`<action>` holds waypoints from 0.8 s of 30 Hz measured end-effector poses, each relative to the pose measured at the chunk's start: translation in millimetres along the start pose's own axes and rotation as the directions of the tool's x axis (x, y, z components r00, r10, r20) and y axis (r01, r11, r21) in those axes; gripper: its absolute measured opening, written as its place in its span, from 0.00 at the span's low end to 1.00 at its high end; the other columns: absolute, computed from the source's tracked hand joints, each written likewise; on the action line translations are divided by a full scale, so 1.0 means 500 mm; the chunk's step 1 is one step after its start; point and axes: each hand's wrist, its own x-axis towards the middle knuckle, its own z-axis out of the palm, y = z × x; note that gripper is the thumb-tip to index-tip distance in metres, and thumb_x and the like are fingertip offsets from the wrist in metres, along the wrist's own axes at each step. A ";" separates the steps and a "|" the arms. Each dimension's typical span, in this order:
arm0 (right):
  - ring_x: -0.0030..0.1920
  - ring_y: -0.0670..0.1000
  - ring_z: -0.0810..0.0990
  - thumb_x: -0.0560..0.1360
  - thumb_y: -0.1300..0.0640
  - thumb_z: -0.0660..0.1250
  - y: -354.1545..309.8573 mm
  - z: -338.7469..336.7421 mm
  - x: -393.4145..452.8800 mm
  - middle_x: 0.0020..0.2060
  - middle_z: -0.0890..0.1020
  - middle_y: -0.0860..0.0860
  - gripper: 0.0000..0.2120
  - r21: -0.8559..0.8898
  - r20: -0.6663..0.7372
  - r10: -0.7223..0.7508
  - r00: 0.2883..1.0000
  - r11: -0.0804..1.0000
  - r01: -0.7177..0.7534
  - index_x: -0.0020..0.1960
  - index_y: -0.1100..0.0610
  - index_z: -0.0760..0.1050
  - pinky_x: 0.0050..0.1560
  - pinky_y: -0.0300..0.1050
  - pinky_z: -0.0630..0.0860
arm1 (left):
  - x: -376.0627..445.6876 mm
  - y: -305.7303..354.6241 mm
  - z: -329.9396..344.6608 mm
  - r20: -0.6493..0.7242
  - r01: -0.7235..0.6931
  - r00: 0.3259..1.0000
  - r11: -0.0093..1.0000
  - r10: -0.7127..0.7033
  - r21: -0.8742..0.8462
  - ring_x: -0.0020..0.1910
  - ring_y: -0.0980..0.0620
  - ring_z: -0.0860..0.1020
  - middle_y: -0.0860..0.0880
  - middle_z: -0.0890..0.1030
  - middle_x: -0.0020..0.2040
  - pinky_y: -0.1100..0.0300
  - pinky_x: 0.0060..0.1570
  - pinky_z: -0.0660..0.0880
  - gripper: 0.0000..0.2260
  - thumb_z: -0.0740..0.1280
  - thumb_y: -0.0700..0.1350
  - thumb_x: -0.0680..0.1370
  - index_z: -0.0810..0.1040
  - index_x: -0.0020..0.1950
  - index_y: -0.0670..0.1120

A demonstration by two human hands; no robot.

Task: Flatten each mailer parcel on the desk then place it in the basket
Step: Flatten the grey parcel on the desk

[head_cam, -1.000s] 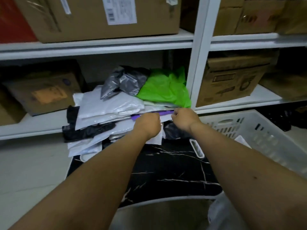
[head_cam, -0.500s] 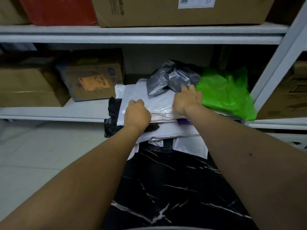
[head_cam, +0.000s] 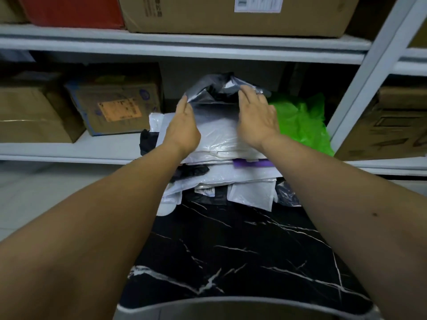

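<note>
In the head view, both arms reach forward over the black marble desk [head_cam: 231, 250] to the pile of mailers [head_cam: 221, 162] at its far edge. The pile leans partly onto the lower shelf [head_cam: 69, 148] of the white rack behind, probably because the desk stands right against it.

On top of the pile sits a crumpled grey mailer [head_cam: 215, 91]. The left hand [head_cam: 183, 125] is at its left side, with the fingertips at the corner of the grey film; it seems to pinch that corner, but the fingers are seen edge-on, so I cannot tell if they really close on it. The right hand [head_cam: 256, 116] lies on the right side of the same mailer with fingers straight and a little spread, touching the film but not curled around it. My judgement is that the hands come from two sides so that the puffy bag can be lifted off together and brought to the free part of the desk for flattening.

Just beside the grey mailer on the right lies a green bag [head_cam: 302, 125], and under it is a white mailer [head_cam: 217, 135] (smooth, already rather flat). A purple strip [head_cam: 251, 163] shows lower in the pile.

The basket is not in view, so where the parcel must go cannot be seen. The lower mailers are mostly covered by the upper ones, and the fingertips of the right hand are partly lost in the dark folds. The cardboard boxes [head_cam: 115, 107] on the shelves are cut off by the frame edges.
</note>
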 end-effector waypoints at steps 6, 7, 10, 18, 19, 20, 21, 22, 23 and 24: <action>0.68 0.57 0.64 0.74 0.65 0.60 0.003 -0.062 -0.170 0.77 0.53 0.50 0.33 -0.045 -0.040 -0.051 0.998 0.998 0.049 0.77 0.60 0.54 0.57 0.52 0.67 | -0.163 -0.003 -0.059 -0.081 -0.112 0.990 0.992 0.117 0.064 0.71 0.45 0.64 0.50 0.44 0.79 0.63 0.63 0.64 0.32 0.55 0.26 0.75 0.49 0.78 0.37; 0.68 0.56 0.63 0.74 0.65 0.61 0.005 -0.063 -0.207 0.77 0.52 0.50 0.34 -0.040 -0.022 -0.043 0.999 0.998 0.042 0.77 0.60 0.53 0.58 0.52 0.66 | -0.197 -0.005 -0.057 -0.068 -0.117 0.990 0.988 0.124 0.099 0.68 0.43 0.67 0.51 0.44 0.79 0.59 0.59 0.67 0.33 0.55 0.26 0.74 0.49 0.78 0.38; 0.70 0.55 0.60 0.75 0.63 0.59 0.006 -0.057 -0.323 0.78 0.48 0.49 0.34 -0.048 0.051 -0.017 0.999 0.999 0.020 0.78 0.59 0.49 0.64 0.51 0.64 | -0.307 -0.009 -0.041 -0.006 -0.132 0.991 0.963 0.137 0.233 0.57 0.40 0.73 0.51 0.44 0.79 0.55 0.50 0.68 0.35 0.58 0.27 0.73 0.50 0.78 0.39; 0.69 0.54 0.64 0.75 0.58 0.62 -0.002 0.014 -0.603 0.77 0.52 0.48 0.35 -0.072 0.309 0.055 0.950 0.997 -0.034 0.78 0.58 0.51 0.62 0.51 0.68 | -0.536 -0.051 0.044 0.246 -0.244 0.957 0.881 0.152 0.405 0.55 0.43 0.74 0.48 0.53 0.78 0.51 0.53 0.70 0.25 0.57 0.33 0.75 0.62 0.73 0.40; 0.68 0.53 0.65 0.75 0.59 0.62 0.000 0.026 -0.623 0.77 0.52 0.48 0.34 -0.081 0.337 0.066 0.939 0.996 -0.040 0.77 0.57 0.52 0.62 0.51 0.68 | -0.549 -0.060 0.052 0.306 -0.270 0.942 0.858 0.141 0.436 0.56 0.44 0.74 0.48 0.52 0.79 0.51 0.53 0.70 0.24 0.57 0.35 0.76 0.63 0.73 0.41; 0.67 0.53 0.65 0.75 0.60 0.61 0.003 0.037 -0.641 0.76 0.54 0.48 0.33 -0.093 0.365 0.079 0.928 0.995 -0.048 0.77 0.57 0.53 0.62 0.51 0.69 | -0.562 -0.067 0.060 0.371 -0.287 0.922 0.842 0.113 0.457 0.57 0.44 0.73 0.49 0.51 0.79 0.51 0.53 0.70 0.23 0.57 0.36 0.76 0.63 0.73 0.42; 0.66 0.53 0.66 0.75 0.61 0.60 0.006 0.047 -0.652 0.75 0.55 0.48 0.31 -0.103 0.391 0.089 0.916 0.993 -0.053 0.76 0.57 0.55 0.61 0.52 0.69 | -0.570 -0.075 0.068 0.429 -0.295 0.900 0.828 0.075 0.476 0.58 0.44 0.73 0.50 0.50 0.79 0.51 0.54 0.70 0.23 0.57 0.37 0.77 0.63 0.73 0.42; 0.65 0.54 0.67 0.75 0.61 0.59 0.009 0.056 -0.660 0.73 0.58 0.48 0.29 -0.111 0.421 0.099 0.902 0.992 -0.057 0.75 0.57 0.57 0.61 0.52 0.69 | -0.577 -0.080 0.075 0.482 -0.308 0.875 0.809 0.036 0.500 0.60 0.44 0.72 0.50 0.49 0.79 0.50 0.56 0.69 0.23 0.57 0.38 0.77 0.63 0.73 0.42; 0.64 0.54 0.67 0.76 0.61 0.59 0.013 0.064 -0.665 0.71 0.60 0.48 0.26 -0.126 0.459 0.110 0.881 0.990 -0.058 0.73 0.57 0.59 0.60 0.52 0.69 | -0.582 -0.085 0.081 0.526 -0.321 0.850 0.788 -0.005 0.526 0.61 0.44 0.71 0.50 0.49 0.79 0.49 0.58 0.69 0.23 0.57 0.39 0.78 0.62 0.73 0.42; 0.64 0.54 0.67 0.76 0.60 0.59 0.016 0.071 -0.669 0.69 0.62 0.49 0.24 -0.148 0.502 0.117 0.857 0.988 -0.048 0.72 0.57 0.61 0.60 0.53 0.69 | -0.587 -0.090 0.087 0.561 -0.331 0.827 0.767 -0.045 0.550 0.63 0.44 0.70 0.51 0.48 0.79 0.49 0.61 0.68 0.23 0.57 0.40 0.78 0.62 0.74 0.43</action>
